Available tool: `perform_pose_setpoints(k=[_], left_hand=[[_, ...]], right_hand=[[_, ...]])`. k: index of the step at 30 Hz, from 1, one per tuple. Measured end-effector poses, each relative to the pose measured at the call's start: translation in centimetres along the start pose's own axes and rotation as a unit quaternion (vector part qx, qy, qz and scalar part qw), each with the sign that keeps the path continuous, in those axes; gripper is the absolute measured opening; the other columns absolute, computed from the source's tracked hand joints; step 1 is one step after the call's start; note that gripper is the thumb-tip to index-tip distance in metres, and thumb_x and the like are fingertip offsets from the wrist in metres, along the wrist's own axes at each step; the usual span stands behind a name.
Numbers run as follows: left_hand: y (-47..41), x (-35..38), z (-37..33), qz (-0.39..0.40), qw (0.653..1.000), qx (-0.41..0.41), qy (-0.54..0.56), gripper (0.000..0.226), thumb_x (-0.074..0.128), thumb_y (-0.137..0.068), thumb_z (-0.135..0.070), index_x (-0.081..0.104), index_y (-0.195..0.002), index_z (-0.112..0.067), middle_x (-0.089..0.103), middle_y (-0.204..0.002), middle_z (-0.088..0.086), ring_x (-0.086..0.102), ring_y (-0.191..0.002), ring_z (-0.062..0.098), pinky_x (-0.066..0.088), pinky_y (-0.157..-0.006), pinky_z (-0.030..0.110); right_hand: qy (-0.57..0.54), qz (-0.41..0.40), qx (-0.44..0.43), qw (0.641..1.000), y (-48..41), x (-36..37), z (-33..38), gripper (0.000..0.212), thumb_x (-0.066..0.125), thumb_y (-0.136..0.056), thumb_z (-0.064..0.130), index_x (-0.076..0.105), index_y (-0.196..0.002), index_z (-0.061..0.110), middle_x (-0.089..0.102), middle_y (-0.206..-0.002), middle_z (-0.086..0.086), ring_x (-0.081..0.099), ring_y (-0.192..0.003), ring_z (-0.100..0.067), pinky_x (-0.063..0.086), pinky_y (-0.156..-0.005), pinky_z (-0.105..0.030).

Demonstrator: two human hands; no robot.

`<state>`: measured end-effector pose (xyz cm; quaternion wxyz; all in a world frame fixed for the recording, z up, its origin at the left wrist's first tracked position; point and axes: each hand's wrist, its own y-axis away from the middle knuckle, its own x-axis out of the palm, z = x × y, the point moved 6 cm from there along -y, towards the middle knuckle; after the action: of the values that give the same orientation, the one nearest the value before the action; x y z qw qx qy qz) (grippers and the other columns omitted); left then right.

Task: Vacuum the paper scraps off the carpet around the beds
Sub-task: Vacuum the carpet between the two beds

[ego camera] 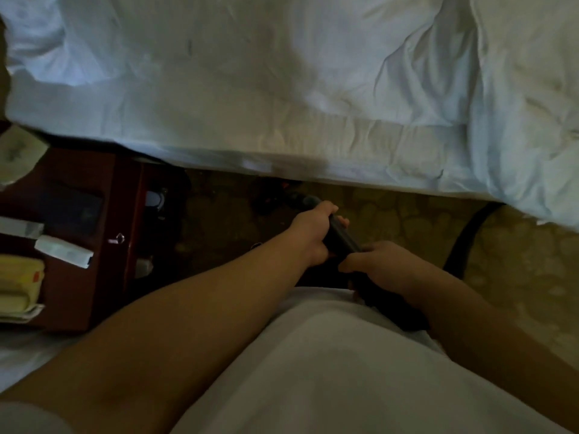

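Left hand (pixel 310 233) and right hand (pixel 379 264) both grip the dark vacuum wand (pixel 341 239), angled down to the patterned carpet (pixel 407 220) beside the bed (pixel 282 89). No scraps show clearly; slow overlapping passes along its edge seem best

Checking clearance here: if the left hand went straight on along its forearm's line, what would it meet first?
Probably the edge of the bed, just beyond a strip of carpet. The left hand, gripping the vacuum tube, points that way, though depth is hard to judge from above.
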<state>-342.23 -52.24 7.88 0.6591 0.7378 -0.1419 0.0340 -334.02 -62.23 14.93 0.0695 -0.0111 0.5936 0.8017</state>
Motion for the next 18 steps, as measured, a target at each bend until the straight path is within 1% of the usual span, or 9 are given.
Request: perform_pose_setpoints(k=[1,3,6,8,11,13,15,18], left_hand=[[-0.1,-1.2,-0.8,0.000,1.000,0.004,-0.010,0.012,0.059,-0.100,-0.017,0.057,-0.092,-0.008,0.058,-0.075,0.006,0.058,-0.074,0.021,0.051,-0.089,0.045],[-0.7,-3.8,-2.8,-0.009,0.999,0.019,-0.029,0.014,0.059,-0.100,-0.018,0.056,-0.090,-0.008,0.058,-0.073,0.006,0.057,-0.074,0.021,0.050,-0.088,0.046],[-1.7,-7.7,-5.4,-0.036,0.998,0.037,-0.034,0.014,0.057,-0.100,-0.017,0.053,-0.090,-0.009,0.056,-0.069,0.005,0.056,-0.069,0.020,0.048,-0.085,0.044],[-2.3,-9.8,-6.2,-0.045,0.998,0.045,-0.022,0.014,0.056,-0.100,-0.017,0.052,-0.088,-0.010,0.055,-0.071,0.005,0.055,-0.069,0.019,0.048,-0.084,0.042],[-2.7,-12.7,-7.2,-0.049,0.997,0.054,-0.006,0.015,0.058,-0.099,-0.017,0.054,-0.087,-0.010,0.056,-0.073,0.004,0.057,-0.069,0.018,0.049,-0.084,0.041],[-2.9,-14.5,-8.3,-0.066,0.996,0.060,0.009,0.015,0.059,-0.098,-0.018,0.055,-0.087,-0.009,0.057,-0.075,0.004,0.058,-0.070,0.017,0.051,-0.080,0.041],[-3.0,-16.0,-9.6,-0.080,0.994,0.069,0.021,0.017,0.059,-0.098,-0.019,0.055,-0.085,-0.009,0.057,-0.076,0.004,0.059,-0.069,0.017,0.051,-0.072,0.041],[-3.3,-17.6,-11.5,-0.086,0.992,0.076,0.060,0.021,0.057,-0.098,-0.020,0.053,-0.080,-0.010,0.055,-0.070,0.003,0.056,-0.068,0.017,0.047,-0.065,0.040]], right_hand=[[-0.004,-0.003,-0.003,1.000,-0.5,1.3,0.6,0.022,0.079,-0.089,0.019,0.073,-0.105,0.004,0.078,-0.091,-0.024,0.074,-0.065,-0.030,0.061,-0.060,-0.036],[-0.009,-0.011,-0.013,1.000,-2.0,3.9,2.1,0.022,0.078,-0.089,0.018,0.074,-0.105,0.003,0.077,-0.090,-0.021,0.073,-0.065,-0.027,0.060,-0.060,-0.034],[-0.014,-0.018,-0.025,0.999,-4.4,7.4,4.4,0.023,0.079,-0.087,0.019,0.074,-0.102,0.003,0.076,-0.084,-0.018,0.073,-0.066,-0.028,0.061,-0.065,-0.037],[-0.009,-0.013,-0.032,0.999,-5.6,9.2,5.4,0.021,0.079,-0.086,0.019,0.074,-0.100,0.004,0.076,-0.081,-0.017,0.073,-0.067,-0.029,0.063,-0.069,-0.040],[0.003,-0.001,-0.042,0.999,-7.1,11.5,6.5,0.019,0.079,-0.085,0.019,0.074,-0.100,0.007,0.078,-0.087,-0.016,0.075,-0.072,-0.029,0.065,-0.075,-0.042],[0.024,0.011,-0.051,0.998,-8.0,12.7,7.5,0.020,0.079,-0.085,0.020,0.075,-0.101,0.009,0.078,-0.090,-0.015,0.075,-0.073,-0.027,0.065,-0.074,-0.041],[0.036,0.025,-0.060,0.997,-9.0,13.6,9.0,0.022,0.080,-0.085,0.021,0.074,-0.103,0.010,0.078,-0.090,-0.014,0.075,-0.072,-0.026,0.065,-0.073,-0.039],[0.078,0.039,-0.078,0.993,-10.8,14.3,11.7,0.023,0.081,-0.085,0.023,0.074,-0.102,0.009,0.078,-0.083,-0.012,0.075,-0.067,-0.023,0.063,-0.064,-0.033]])
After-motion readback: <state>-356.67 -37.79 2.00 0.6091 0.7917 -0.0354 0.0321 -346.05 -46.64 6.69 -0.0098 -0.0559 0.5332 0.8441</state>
